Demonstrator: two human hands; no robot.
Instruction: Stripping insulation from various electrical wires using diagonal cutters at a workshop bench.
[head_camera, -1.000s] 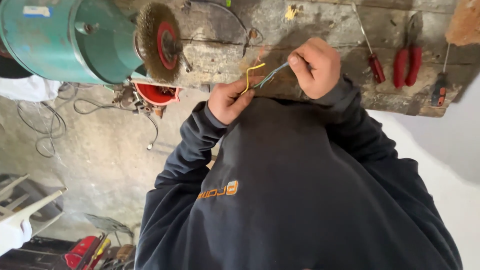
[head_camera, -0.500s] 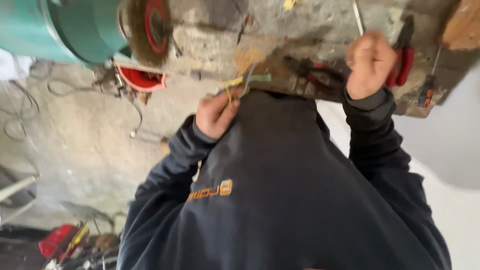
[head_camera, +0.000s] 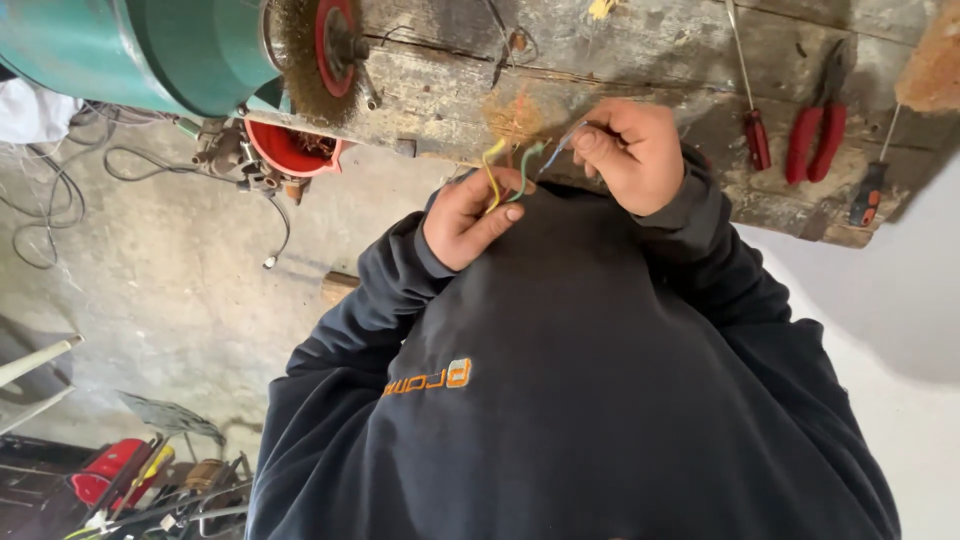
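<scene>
At the near edge of the weathered wooden worktop (head_camera: 640, 60), just above the dark sweatshirt (head_camera: 600, 400), a small bundle of insulated wires (head_camera: 515, 165) is held between both hands. The left hand (head_camera: 470, 215) is closed around the lower part of the bundle, with the yellow wire (head_camera: 492, 170) and the green wire (head_camera: 525, 165) pinned between thumb and fingers; the right hand (head_camera: 630, 150) is pinched shut on the tip of the blue wire (head_camera: 560, 150). The wires fan upward and away from the body, their long axis running roughly from the left fist toward the worktop, while the blue strand is bent off to the right toward the pinching fingers. Judged from this grip, the strand in hand is best worked with the left fist kept steady as an anchor and the blue end drawn gently, so that the conductor is not kinked or pulled from the bundle; the free ends should be kept apart. A wire-brush wheel (head_camera: 305, 50) on a teal bench grinder (head_camera: 150, 45) stands at the upper left, well apart from the wires, and red-handled pliers (head_camera: 820, 125) and a red-handled screwdriver (head_camera: 755, 125) lie on the worktop to the right.
</scene>
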